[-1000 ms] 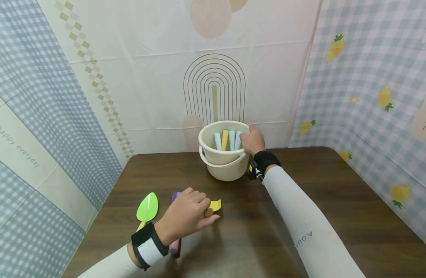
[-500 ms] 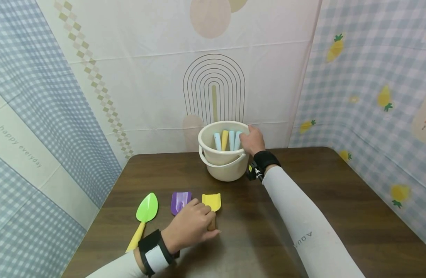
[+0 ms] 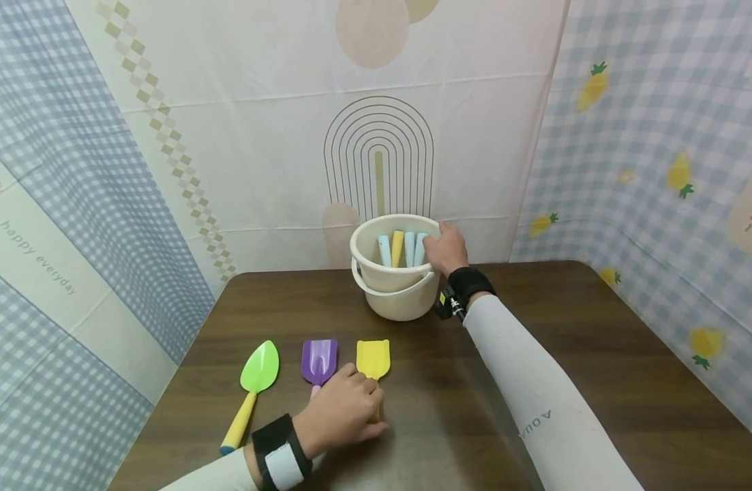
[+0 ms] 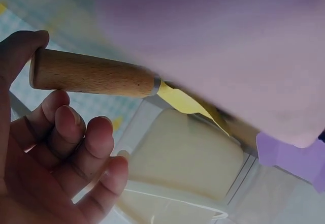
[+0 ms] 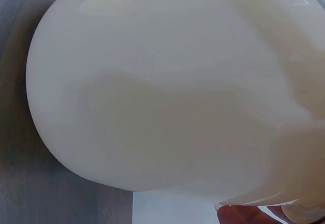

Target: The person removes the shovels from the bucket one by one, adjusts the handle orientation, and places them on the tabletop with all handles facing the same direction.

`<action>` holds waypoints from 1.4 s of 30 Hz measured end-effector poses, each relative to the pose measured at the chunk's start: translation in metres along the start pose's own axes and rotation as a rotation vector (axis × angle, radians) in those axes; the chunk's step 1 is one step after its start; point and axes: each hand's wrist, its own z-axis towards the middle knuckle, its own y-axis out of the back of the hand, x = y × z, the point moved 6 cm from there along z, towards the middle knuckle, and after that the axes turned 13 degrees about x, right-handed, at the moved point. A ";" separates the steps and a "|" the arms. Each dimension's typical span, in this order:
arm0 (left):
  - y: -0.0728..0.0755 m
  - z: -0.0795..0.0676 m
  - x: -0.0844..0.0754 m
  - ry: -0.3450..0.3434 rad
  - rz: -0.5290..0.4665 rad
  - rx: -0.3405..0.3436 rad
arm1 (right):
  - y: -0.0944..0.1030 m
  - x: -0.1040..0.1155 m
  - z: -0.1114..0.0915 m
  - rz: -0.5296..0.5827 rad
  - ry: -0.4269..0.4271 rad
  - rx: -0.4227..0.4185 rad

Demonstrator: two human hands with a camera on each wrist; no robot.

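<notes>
My left hand (image 3: 341, 412) pinches the wooden handle (image 4: 96, 74) of a small yellow shovel (image 3: 373, 358) near its end, thumb on one side and fingertips on the other. The shovel's blade points away from me, low at the tabletop; in the head view the hand hides most of the handle. Left of it lies a purple shovel (image 3: 319, 360), its handle mostly covered by the same hand. At the back, my right hand (image 3: 447, 249) grips the rim of a cream bucket (image 3: 400, 303). The bucket wall (image 5: 152, 107) fills most of the right wrist view.
Several light blue handles (image 3: 410, 249) and a yellow handle (image 3: 397, 247) stand inside the bucket. A green trowel (image 3: 259, 368) with a yellow grip lies at the left on the dark wooden table (image 3: 596, 382). Patterned cloth (image 3: 277, 157) hangs behind and on both sides.
My left hand has come down and toward me, and the yellow shovel has tipped from steep to nearly flat, its blade now showing. More of the purple shovel shows. The right hand stays put.
</notes>
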 end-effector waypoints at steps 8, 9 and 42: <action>-0.006 0.002 -0.005 -0.015 0.018 0.055 | 0.000 0.001 -0.001 0.009 -0.001 0.000; -0.007 0.003 -0.006 -0.019 0.013 0.068 | 0.000 0.001 -0.001 0.007 -0.001 0.001; 0.000 0.008 0.006 -0.039 -0.134 0.193 | 0.000 -0.002 0.002 0.007 -0.004 0.011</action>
